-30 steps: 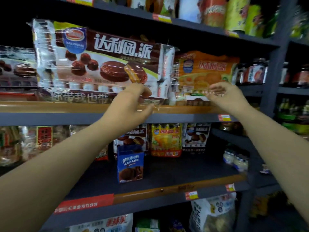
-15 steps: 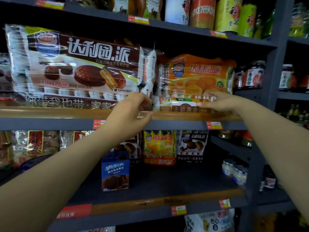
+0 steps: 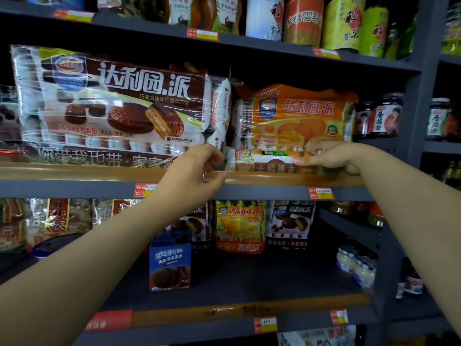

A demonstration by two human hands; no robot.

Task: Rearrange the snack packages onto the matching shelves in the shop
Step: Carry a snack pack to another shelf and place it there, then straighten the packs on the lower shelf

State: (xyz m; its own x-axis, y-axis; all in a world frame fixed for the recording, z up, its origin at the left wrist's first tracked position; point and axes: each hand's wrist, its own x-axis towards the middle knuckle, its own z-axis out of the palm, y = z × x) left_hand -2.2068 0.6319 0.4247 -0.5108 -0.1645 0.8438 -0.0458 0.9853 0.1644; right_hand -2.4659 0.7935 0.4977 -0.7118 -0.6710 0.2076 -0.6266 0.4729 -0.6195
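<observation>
Mid-task, I judge: left hand pinches the chocolate pie pack, right hand clasps the small pack under the orange pack

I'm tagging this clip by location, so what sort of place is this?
Most likely a small grocery or convenience shop. Grey metal shelves carry price tags on their front edges, stocked with packaged goods: a large chocolate pie pack, an orange pie pack and sauce jars.
</observation>
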